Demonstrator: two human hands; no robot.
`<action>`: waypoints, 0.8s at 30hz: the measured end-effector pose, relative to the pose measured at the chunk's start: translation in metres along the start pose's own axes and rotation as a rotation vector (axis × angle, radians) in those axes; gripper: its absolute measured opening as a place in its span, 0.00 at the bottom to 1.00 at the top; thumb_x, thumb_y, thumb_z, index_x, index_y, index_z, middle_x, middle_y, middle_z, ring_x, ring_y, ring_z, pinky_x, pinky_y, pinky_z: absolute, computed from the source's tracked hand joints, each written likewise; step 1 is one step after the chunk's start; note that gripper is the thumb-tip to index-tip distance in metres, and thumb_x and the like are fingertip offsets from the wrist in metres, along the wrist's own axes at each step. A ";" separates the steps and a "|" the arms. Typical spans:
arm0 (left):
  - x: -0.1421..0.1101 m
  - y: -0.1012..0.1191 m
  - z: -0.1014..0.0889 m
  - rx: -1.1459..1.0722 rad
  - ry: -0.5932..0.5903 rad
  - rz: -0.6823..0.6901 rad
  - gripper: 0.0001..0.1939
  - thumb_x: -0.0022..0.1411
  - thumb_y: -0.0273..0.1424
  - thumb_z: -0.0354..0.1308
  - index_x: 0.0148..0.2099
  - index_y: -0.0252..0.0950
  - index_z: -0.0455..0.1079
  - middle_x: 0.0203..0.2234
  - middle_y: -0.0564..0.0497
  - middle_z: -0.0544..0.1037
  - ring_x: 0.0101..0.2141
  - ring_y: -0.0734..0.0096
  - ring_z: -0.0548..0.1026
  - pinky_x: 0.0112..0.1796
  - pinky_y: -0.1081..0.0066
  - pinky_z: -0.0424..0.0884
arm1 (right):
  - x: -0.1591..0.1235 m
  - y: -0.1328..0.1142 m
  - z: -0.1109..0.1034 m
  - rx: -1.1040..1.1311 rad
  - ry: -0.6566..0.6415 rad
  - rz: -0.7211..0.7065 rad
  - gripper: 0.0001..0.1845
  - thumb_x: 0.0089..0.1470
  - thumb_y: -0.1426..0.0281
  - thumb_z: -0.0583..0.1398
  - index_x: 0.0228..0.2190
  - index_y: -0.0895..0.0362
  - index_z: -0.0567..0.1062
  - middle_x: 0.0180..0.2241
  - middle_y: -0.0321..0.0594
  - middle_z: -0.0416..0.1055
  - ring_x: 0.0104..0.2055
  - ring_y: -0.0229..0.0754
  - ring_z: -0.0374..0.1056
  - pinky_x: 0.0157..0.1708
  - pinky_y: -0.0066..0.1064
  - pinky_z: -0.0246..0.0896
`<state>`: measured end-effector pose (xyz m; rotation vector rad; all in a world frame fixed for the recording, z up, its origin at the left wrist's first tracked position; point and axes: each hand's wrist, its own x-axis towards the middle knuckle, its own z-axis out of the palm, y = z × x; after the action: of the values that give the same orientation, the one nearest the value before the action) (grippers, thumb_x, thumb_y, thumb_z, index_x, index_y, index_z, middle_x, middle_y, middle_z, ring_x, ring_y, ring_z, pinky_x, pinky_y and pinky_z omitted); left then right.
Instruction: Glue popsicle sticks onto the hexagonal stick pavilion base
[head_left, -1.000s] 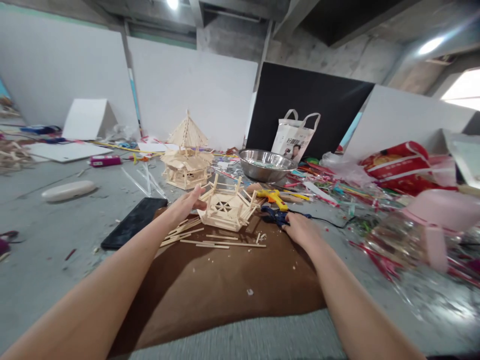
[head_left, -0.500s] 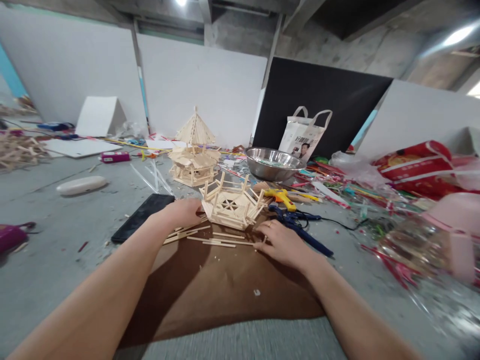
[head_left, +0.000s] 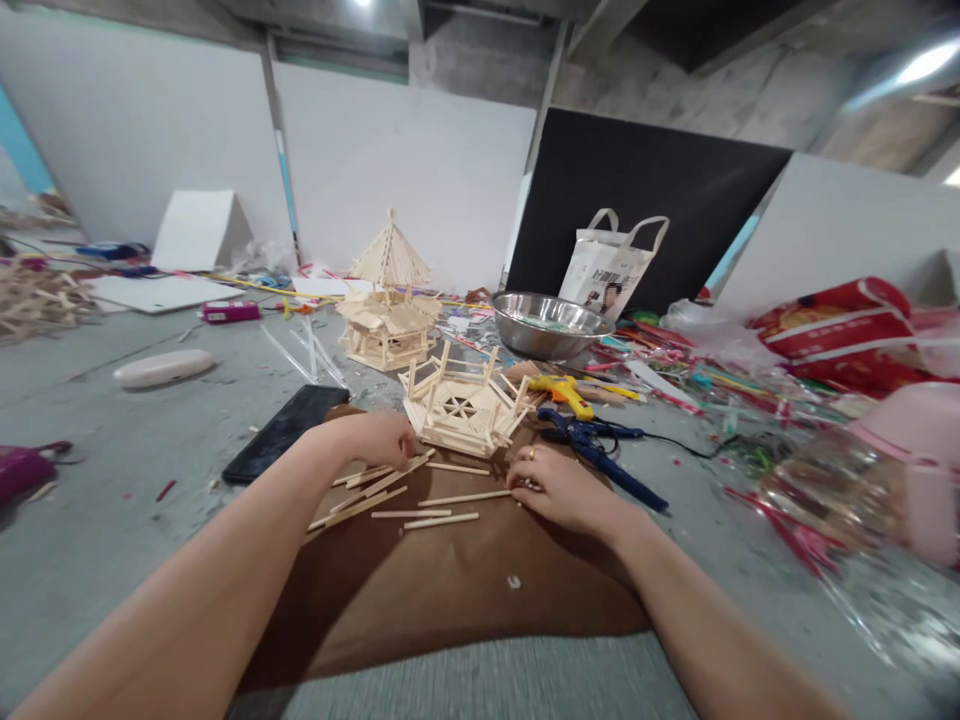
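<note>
My left hand (head_left: 384, 438) is down at the left of the brown mat, its fingers curled over a loose bundle of thin wooden sticks (head_left: 375, 493); what sits under the fingertips is hidden. My right hand (head_left: 553, 485), with a ring on one finger, rests on the mat with bent fingers closed at the end of a long wooden stick (head_left: 465, 498). Between and just beyond both hands stands a small six-sided wooden stick frame (head_left: 457, 408) with upright posts. Two short sticks (head_left: 441, 521) lie in front of it.
Beyond the frame stands a wooden pavilion model (head_left: 390, 300) with a pointed roof. A yellow glue gun (head_left: 564, 394) and dark blue pliers (head_left: 600, 455) lie right. A black phone (head_left: 285, 435) is left, a steel bowl (head_left: 551, 325) behind, a pink-lidded jug (head_left: 847, 480) far right.
My right hand left the pliers and came over to the sticks. My left hand went from beside the frame down onto the sticks. Several sticks have shifted nearer and spread apart.
</note>
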<state>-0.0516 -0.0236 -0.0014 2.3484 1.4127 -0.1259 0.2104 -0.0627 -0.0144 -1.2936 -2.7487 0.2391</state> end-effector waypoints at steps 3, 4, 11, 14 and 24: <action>0.003 -0.004 0.001 -0.041 0.073 -0.052 0.09 0.42 0.32 0.50 0.25 0.40 0.72 0.22 0.53 0.76 0.25 0.68 0.71 0.26 0.74 0.63 | 0.001 -0.002 0.000 0.011 0.067 0.038 0.12 0.51 0.67 0.51 0.30 0.57 0.73 0.33 0.40 0.69 0.37 0.39 0.62 0.39 0.29 0.54; 0.006 -0.007 0.002 -0.028 0.168 -0.101 0.09 0.42 0.32 0.50 0.25 0.39 0.72 0.22 0.52 0.75 0.25 0.67 0.71 0.27 0.73 0.64 | 0.002 -0.003 0.000 0.014 0.089 0.042 0.13 0.51 0.66 0.51 0.32 0.57 0.73 0.34 0.40 0.70 0.38 0.39 0.62 0.39 0.29 0.54; 0.023 -0.022 0.011 0.030 0.477 -0.241 0.20 0.47 0.28 0.45 0.44 0.34 0.68 0.39 0.42 0.72 0.39 0.59 0.70 0.41 0.65 0.62 | 0.005 -0.008 0.009 -0.042 0.091 -0.052 0.25 0.52 0.56 0.47 0.46 0.57 0.66 0.46 0.45 0.65 0.46 0.43 0.59 0.45 0.34 0.51; 0.024 -0.020 0.014 0.042 0.486 -0.202 0.21 0.48 0.28 0.45 0.45 0.33 0.67 0.43 0.41 0.69 0.42 0.58 0.68 0.44 0.64 0.60 | 0.007 -0.011 0.012 -0.100 0.077 -0.047 0.29 0.52 0.54 0.43 0.49 0.57 0.63 0.47 0.47 0.63 0.47 0.46 0.58 0.45 0.36 0.49; 0.022 -0.016 0.016 0.012 0.434 -0.117 0.19 0.50 0.27 0.44 0.43 0.35 0.69 0.36 0.43 0.75 0.39 0.59 0.71 0.42 0.66 0.62 | 0.011 -0.023 0.017 -0.196 0.043 0.095 0.32 0.50 0.49 0.39 0.53 0.49 0.53 0.52 0.50 0.56 0.54 0.52 0.48 0.48 0.52 0.34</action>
<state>-0.0531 -0.0046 -0.0266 2.3957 1.7478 0.3667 0.1838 -0.0702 -0.0268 -1.4582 -2.7350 -0.0522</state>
